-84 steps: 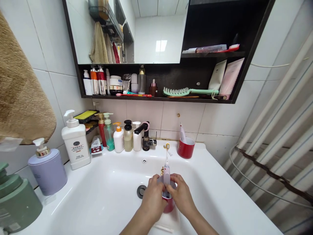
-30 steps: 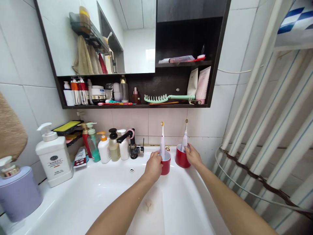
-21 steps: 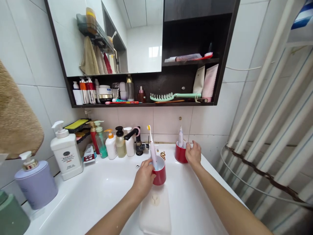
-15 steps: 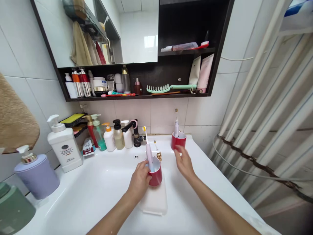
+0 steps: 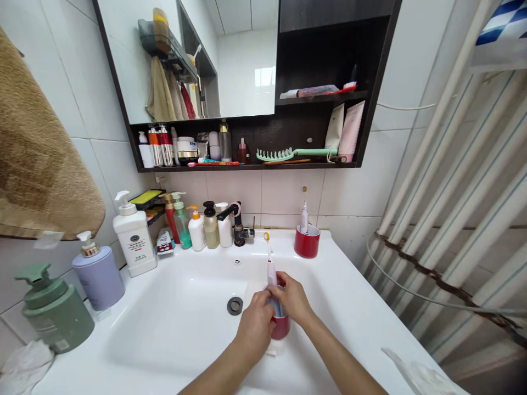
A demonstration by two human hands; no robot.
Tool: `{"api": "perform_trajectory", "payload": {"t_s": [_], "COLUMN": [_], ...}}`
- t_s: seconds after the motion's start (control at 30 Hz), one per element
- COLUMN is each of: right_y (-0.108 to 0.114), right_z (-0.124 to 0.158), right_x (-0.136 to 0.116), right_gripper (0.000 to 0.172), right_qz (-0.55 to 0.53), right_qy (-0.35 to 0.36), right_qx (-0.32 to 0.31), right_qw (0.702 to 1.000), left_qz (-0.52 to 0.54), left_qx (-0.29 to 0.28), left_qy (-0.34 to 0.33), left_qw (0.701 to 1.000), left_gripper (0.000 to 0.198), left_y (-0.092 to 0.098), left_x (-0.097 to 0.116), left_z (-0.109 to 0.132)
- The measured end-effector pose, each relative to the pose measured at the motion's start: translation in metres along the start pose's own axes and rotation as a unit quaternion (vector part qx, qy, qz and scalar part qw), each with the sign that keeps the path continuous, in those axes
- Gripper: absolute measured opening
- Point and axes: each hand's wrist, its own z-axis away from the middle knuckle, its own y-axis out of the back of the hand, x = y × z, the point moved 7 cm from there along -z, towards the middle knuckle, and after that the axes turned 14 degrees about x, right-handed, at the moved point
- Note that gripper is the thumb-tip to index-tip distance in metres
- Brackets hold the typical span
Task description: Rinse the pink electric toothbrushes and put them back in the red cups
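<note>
My left hand (image 5: 256, 322) is closed around the left side of a red cup (image 5: 281, 328) with a pale inside, held low over the sink. An electric toothbrush (image 5: 272, 272) with a pale lilac handle and a yellow-tinged head stands in this cup, nearly upright. The fingers of my right hand (image 5: 293, 300) are closed on the toothbrush handle at the cup's rim; their tips are partly hidden. Under the cup, a whitish flat piece (image 5: 250, 293) is mostly covered by my hands. On the sink's back ledge stands a second red cup (image 5: 307, 243) holding another lilac toothbrush (image 5: 304, 220).
The white sink (image 5: 173, 323) has a dark drain (image 5: 234, 305) and a black faucet (image 5: 239, 227). Several pump bottles line the back and left edges, including a purple one (image 5: 100, 280). A dark cabinet (image 5: 247, 168) hangs above. White pipes (image 5: 436, 219) run along the right.
My right hand has left the front of the rear cup and come to the toothbrush in the held cup. That cup sits lower in view. The view has shifted, revealing the drain.
</note>
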Motion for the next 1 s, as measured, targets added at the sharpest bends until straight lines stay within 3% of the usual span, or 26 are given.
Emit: {"api": "perform_trajectory", "payload": {"t_s": [0.1, 0.23, 0.33, 0.4, 0.5, 0.57, 0.67, 0.77, 0.83, 0.9, 1.0], "right_y": [-0.001, 0.016, 0.034, 0.035, 0.017, 0.005, -0.004, -0.015, -0.025, -0.031, -0.028], "right_z": [0.000, -0.006, -0.005, 0.000, 0.014, 0.023, 0.028, 0.033, 0.040, 0.043, 0.039], "right_x": [-0.007, -0.026, -0.038, -0.044, -0.050, -0.054, -0.059, -0.059, -0.055, -0.051, -0.052], "right_gripper": [0.020, 0.031, 0.038, 0.037, 0.036, 0.035, 0.034, 0.034, 0.036, 0.034, 0.030], "right_qz": [-0.012, -0.082, -0.178, -0.214, -0.236, -0.224, -0.189, -0.166, -0.154, -0.125, -0.054], "right_qy": [0.002, -0.009, -0.048, -0.079, -0.120, -0.121, -0.091, -0.085, -0.101, -0.104, -0.062], "right_qx": [0.009, 0.051, 0.084, 0.057, -0.056, -0.113, -0.133, -0.177, -0.226, -0.236, -0.165], "right_qw": [1.000, 0.995, 0.979, 0.972, 0.963, 0.960, 0.969, 0.966, 0.957, 0.958, 0.983], "left_qz": [-0.036, -0.039, 0.039, 0.131, 0.304, 0.423, 0.561, 0.630, 0.654, 0.665, 0.663], "left_qx": [-0.002, 0.019, 0.048, 0.091, 0.147, 0.142, 0.118, 0.123, 0.142, 0.170, 0.197], "left_qy": [0.020, 0.015, 0.032, 0.072, 0.178, 0.228, 0.256, 0.289, 0.302, 0.316, 0.344], "left_qw": [0.999, 0.999, 0.998, 0.985, 0.925, 0.866, 0.778, 0.710, 0.679, 0.655, 0.635], "left_gripper": [0.023, 0.023, 0.024, 0.021, 0.021, 0.028, 0.027, 0.022, 0.020, 0.019, 0.020], "left_y": [0.001, 0.004, 0.012, 0.024, 0.039, 0.040, 0.035, 0.030, 0.030, 0.031, 0.031], "left_x": [-0.003, -0.005, -0.009, -0.014, -0.022, -0.021, -0.017, -0.024, -0.033, -0.041, -0.048], "left_z": [0.001, 0.003, 0.003, -0.003, -0.019, -0.031, -0.044, -0.047, -0.046, -0.045, -0.043]}}
